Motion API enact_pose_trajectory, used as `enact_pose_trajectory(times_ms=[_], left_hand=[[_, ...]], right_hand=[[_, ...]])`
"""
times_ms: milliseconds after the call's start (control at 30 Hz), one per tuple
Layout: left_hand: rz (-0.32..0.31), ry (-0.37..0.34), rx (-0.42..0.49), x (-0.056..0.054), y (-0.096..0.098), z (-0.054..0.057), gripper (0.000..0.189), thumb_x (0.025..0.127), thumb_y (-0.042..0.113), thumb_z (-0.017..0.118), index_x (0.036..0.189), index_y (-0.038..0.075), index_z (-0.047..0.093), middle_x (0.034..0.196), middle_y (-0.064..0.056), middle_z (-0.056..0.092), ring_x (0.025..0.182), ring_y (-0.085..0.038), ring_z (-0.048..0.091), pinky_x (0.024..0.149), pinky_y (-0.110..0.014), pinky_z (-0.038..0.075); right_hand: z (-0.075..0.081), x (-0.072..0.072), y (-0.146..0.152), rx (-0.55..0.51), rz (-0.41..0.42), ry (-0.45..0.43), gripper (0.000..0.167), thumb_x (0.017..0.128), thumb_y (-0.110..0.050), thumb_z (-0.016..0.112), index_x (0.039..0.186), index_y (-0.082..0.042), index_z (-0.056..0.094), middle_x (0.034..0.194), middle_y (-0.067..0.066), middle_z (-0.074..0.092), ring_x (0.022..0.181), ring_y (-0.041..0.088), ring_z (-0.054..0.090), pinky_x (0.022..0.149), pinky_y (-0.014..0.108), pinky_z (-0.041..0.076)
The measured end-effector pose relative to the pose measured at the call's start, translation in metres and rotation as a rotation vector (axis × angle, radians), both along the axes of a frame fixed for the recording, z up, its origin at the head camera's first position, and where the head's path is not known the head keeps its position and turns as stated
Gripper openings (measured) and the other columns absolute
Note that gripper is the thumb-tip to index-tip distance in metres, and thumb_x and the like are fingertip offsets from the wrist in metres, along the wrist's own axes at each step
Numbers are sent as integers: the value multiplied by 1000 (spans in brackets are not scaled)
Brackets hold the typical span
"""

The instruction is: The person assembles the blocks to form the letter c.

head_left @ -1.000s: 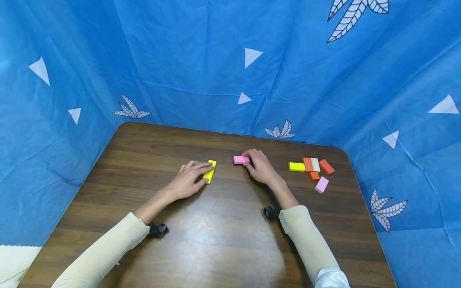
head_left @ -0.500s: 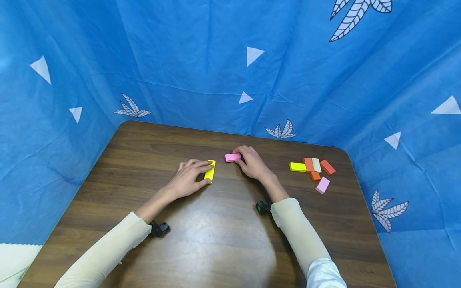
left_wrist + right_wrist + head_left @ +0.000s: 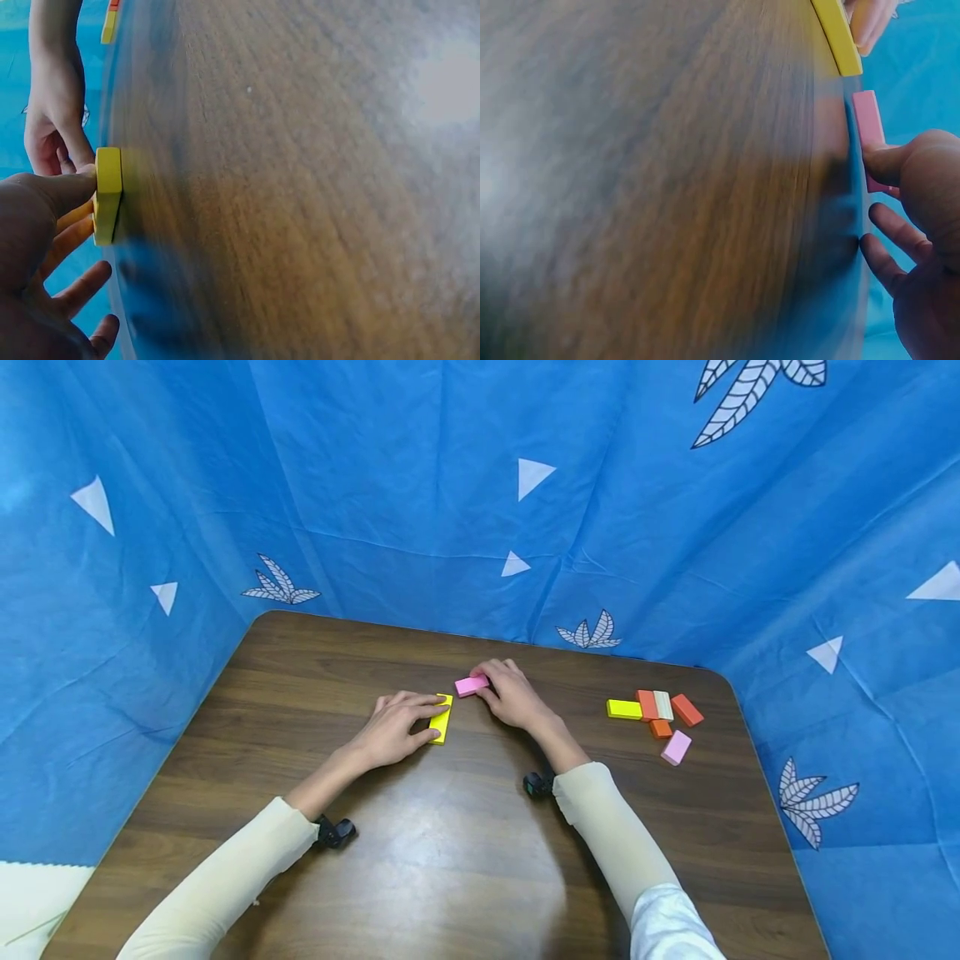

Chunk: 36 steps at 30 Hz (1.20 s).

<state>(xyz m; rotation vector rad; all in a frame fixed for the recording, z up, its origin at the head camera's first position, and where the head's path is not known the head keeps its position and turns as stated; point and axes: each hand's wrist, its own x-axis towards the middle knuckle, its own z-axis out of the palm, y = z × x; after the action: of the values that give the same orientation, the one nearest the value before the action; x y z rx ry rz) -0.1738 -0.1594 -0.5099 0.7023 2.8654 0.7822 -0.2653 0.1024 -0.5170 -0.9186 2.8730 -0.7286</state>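
Observation:
My left hand (image 3: pixel 392 732) pinches a yellow block (image 3: pixel 441 721) between thumb and fingers near the middle of the table. In the left wrist view the thumb lies on one side of that yellow block (image 3: pixel 109 191). Just beyond it to the right, my right hand (image 3: pixel 512 695) pinches a pink block (image 3: pixel 468 686) by its right end. The pink block is tilted slightly, its left end close to the yellow block's far end. A small gap between the pink block (image 3: pixel 868 124) and the yellow block (image 3: pixel 838 37) shows in the right wrist view.
To the right on the wooden table (image 3: pixel 420 860) lies a loose group: a yellow block (image 3: pixel 624 709), a pale wood block (image 3: pixel 663 705), several orange-red blocks (image 3: pixel 687 710) and a light pink block (image 3: pixel 677 748). A blue curtain (image 3: pixel 390 485) hangs along the table's back and side edges.
My right hand has carried the pink block leftward towards the yellow block, turning it slightly. My left hand stays nearly in place with the yellow block.

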Motion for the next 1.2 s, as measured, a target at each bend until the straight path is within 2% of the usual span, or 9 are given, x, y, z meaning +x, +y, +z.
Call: enact_pose_trajectory(times_ms=[267,433,667,967,1200], left_hand=[[0,0,0,-2,1,-1,54,103,33,76,153,21,63,163,0,57,149,-32,52,110,-59,33],[-2,4,4,-3,1,-2,54,102,32,76,153,21,63,164,1,57,148,-32,53,109,-61,34],[8,-24,12,-2,3,0,53,103,33,75,153,21,63,164,1,56,148,-30,53,109,-61,35],[12,-20,1,-2,2,-2,54,103,34,75,153,22,62,164,2,56,148,-30,53,109,-59,35],[21,-9,0,-1,1,-4,54,102,33,76,153,23,63,163,3,57,148,-31,54,110,-61,36]], right_hand=[[0,-2,-8,-5,10,17,24,109,-21,65,131,-12,68,133,6,71,121,30,58,112,49,46],[-2,-3,-10,2,9,6,25,109,-21,64,133,-14,68,136,4,71,125,30,58,113,51,45],[-1,-4,-12,13,16,-2,27,110,-19,63,136,-16,68,140,3,70,130,30,57,112,52,46],[-2,-2,-13,7,20,9,27,109,-19,65,135,-17,68,139,3,70,129,30,58,112,53,47],[1,-1,-1,-11,13,-10,40,109,-18,65,148,-14,61,148,7,63,136,32,56,120,53,44]])
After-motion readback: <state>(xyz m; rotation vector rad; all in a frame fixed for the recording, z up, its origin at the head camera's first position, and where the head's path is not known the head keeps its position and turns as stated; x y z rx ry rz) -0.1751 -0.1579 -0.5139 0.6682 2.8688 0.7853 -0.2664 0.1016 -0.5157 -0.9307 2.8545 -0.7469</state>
